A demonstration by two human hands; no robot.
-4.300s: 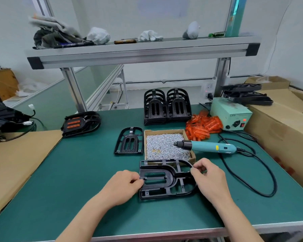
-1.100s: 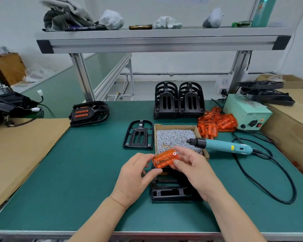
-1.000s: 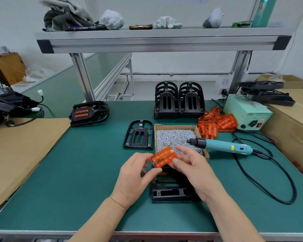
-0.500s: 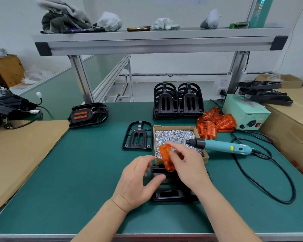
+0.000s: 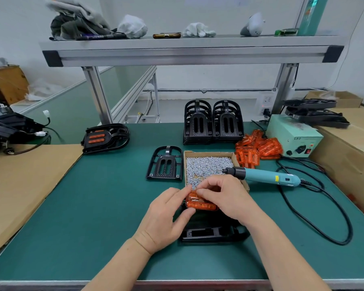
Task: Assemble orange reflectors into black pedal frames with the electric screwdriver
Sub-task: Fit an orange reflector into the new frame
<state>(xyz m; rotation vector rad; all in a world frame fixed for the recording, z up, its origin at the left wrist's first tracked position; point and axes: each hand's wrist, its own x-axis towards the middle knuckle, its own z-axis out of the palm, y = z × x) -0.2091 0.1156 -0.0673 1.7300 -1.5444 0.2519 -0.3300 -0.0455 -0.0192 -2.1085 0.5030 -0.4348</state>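
The only word that reads clearly is "LED", printed in dark letters on the front face of the pale green power supply box (image 5: 290,134), above its black knob (image 5: 301,148) and red switch (image 5: 307,151). The electric screwdriver (image 5: 261,175) carries a small yellow sticker (image 5: 277,178) on its teal body, too small to read. The raised lettering along the lower edge of the stacked black pedal frames (image 5: 198,134) is too blurred to make out.
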